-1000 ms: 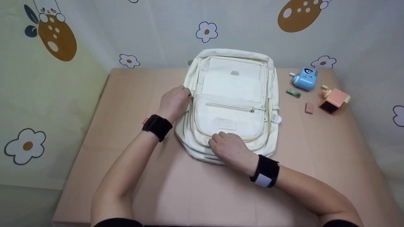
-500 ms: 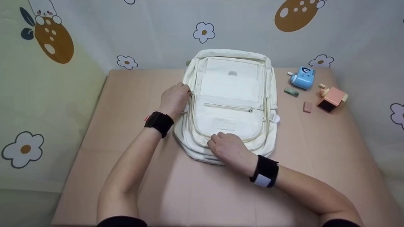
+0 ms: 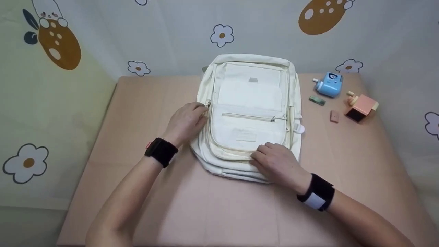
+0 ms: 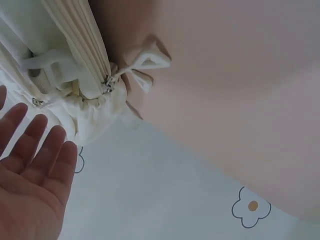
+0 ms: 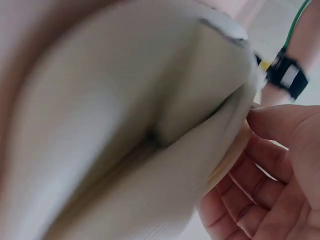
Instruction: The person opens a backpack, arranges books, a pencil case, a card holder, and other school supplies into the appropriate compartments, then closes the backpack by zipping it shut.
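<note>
A cream backpack (image 3: 250, 92) lies front side up on the table, its front zipper track running round the lower pocket. By the bag's left edge is my left hand (image 3: 187, 121), its fingertips close to a zipper pull (image 3: 209, 103). Those fingers (image 4: 47, 145) look extended and loose in the left wrist view, beside the bag's side straps. At the lower right of the front pocket, my right hand (image 3: 276, 161) pinches the pocket's edge between thumb and fingers. The right wrist view shows that thumb (image 5: 272, 122) against the cream fabric (image 5: 200, 165).
To the right of the bag stand a blue crank pencil sharpener (image 3: 330, 85) and a pink one (image 3: 363, 108). A green eraser-like block (image 3: 317, 100) and a small pink block (image 3: 334, 116) lie near them. A patterned curtain (image 3: 178, 41) borders the table (image 3: 144, 103).
My right hand has slid rightward along the pocket's lower edge. My left hand has shifted down and left, its fingers loosening beside the zipper pull, which now shows.
</note>
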Action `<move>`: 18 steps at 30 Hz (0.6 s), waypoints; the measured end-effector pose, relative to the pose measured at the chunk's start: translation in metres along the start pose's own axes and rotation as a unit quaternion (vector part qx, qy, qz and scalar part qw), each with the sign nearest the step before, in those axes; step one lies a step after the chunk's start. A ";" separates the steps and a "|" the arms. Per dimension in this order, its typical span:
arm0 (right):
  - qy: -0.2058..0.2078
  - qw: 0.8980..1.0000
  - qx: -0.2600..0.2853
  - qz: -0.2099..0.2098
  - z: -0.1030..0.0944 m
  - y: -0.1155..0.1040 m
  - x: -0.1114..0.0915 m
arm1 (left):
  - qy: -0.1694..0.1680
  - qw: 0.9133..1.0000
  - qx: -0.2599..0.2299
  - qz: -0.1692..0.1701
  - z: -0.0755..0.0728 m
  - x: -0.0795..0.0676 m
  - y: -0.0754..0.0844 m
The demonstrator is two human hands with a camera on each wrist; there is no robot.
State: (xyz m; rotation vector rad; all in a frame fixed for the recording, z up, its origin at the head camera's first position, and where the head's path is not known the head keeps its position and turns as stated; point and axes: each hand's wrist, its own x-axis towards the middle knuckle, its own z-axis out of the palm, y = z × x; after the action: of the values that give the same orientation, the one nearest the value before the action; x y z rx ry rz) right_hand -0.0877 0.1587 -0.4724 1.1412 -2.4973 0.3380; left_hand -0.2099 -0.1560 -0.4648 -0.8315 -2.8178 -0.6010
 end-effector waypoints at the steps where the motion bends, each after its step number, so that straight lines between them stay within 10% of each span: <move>1: 0.001 1.000 0.001 0.004 -0.002 0.003 -0.005 | -0.013 1.000 -0.006 0.012 0.000 -0.005 0.001; 9: 0.014 0.999 0.025 0.036 -0.015 0.017 -0.024 | -0.091 0.990 -0.032 0.101 0.001 -0.035 0.007; 18: 0.059 0.993 0.065 0.077 -0.026 0.023 -0.011 | -0.091 0.987 -0.025 0.127 0.003 -0.032 0.006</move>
State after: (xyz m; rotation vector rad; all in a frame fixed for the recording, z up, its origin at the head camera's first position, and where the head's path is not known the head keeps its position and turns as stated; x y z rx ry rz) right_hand -0.0924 0.1900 -0.4550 0.9481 -2.4934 0.5994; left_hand -0.1794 -0.1659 -0.4734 -1.2925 -2.7947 -0.5857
